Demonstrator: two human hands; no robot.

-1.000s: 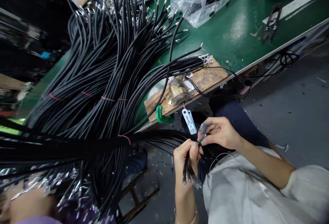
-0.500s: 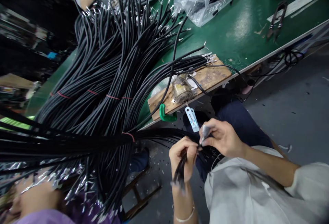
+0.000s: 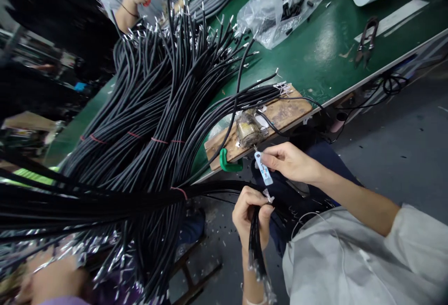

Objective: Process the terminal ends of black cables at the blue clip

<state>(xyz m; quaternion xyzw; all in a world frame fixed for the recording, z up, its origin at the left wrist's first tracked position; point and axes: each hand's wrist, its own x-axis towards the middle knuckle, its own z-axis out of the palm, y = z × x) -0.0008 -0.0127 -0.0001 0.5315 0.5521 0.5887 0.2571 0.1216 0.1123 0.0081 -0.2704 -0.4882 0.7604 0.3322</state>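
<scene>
My left hand point(image 3: 250, 211) is closed round a bunch of black cables point(image 3: 258, 249), whose frayed silvery ends hang below the fist. One stripped cable end with bare wire strands point(image 3: 269, 196) pokes up between thumb and forefinger. Just above it, my right hand point(image 3: 292, 161) pinches the upper edge of a light blue flat plastic piece point(image 3: 264, 170). That piece sits on the thin shaft of a small tape-wrapped motor point(image 3: 248, 130), which is fixed to a wooden board point(image 3: 296, 104).
A green clamp point(image 3: 229, 161) grips the board at the table edge. Large heaps of black cables point(image 3: 140, 104) cover the left of the green table point(image 3: 322, 48). Beyond lie a plastic bag point(image 3: 261, 20) of black bits and thread snips point(image 3: 367, 41). Other people work across and at lower left.
My right hand has left the cable end and moved up to the light blue piece. The wire strands at my left fingertips now show bare and splayed. The view has shifted slightly.
</scene>
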